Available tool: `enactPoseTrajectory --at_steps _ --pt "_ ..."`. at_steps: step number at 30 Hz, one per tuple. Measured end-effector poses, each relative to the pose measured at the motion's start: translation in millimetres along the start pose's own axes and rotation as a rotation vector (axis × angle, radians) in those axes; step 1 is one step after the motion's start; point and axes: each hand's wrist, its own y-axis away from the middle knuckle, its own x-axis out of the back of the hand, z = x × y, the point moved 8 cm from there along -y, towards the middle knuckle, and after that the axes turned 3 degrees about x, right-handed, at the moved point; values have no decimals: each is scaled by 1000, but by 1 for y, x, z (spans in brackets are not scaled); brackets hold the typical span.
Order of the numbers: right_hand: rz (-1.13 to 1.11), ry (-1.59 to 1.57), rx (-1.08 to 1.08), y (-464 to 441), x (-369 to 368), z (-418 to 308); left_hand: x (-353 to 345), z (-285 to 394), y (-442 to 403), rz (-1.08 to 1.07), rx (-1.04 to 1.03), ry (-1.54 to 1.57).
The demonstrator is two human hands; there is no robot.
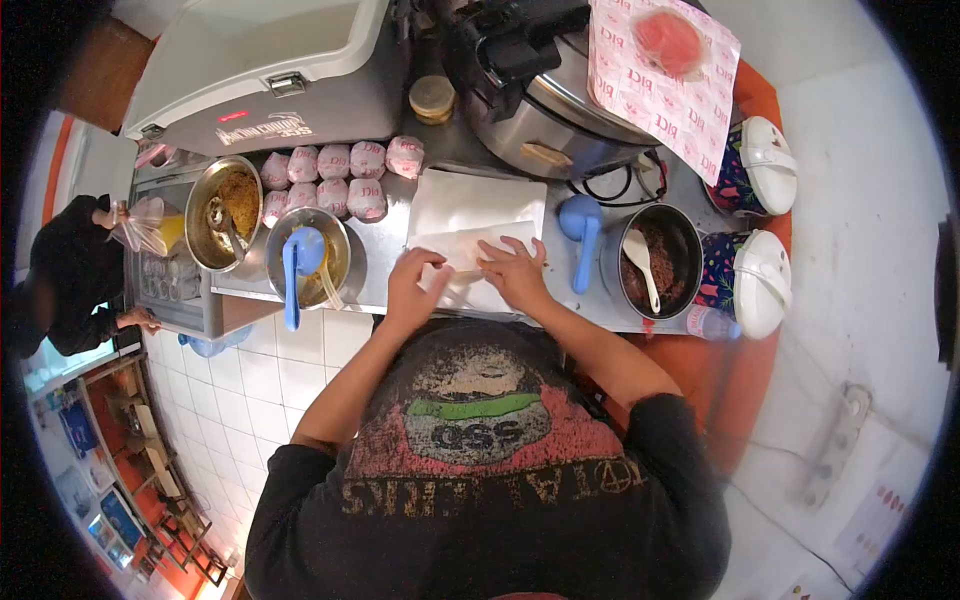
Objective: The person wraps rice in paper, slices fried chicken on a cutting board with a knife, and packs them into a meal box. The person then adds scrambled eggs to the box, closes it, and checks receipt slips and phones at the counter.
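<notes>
Fingers spread apart, the right hand [514,278] rests on flat, white, rectangular paper [475,203]; the left hand [411,288] curls beside its near edge, thumb and fingertips apart.

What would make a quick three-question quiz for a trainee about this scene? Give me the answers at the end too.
1. Short answer: What is the person's right hand touching?

2. True or false: A blue scoop lies between the right hand and the dark pot.

3. Multiple choice: What is nearest to the wrapped bundles?
A) the left hand
B) the right hand
C) the dark pot

Key:
1. The white paper.
2. True.
3. A.
</notes>
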Motion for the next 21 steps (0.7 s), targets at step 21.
enactPoseTrajectory --at_steps 21 --pt "226 -101 4 -39 21 38 -14 -32 -47 -14 -111 -351"
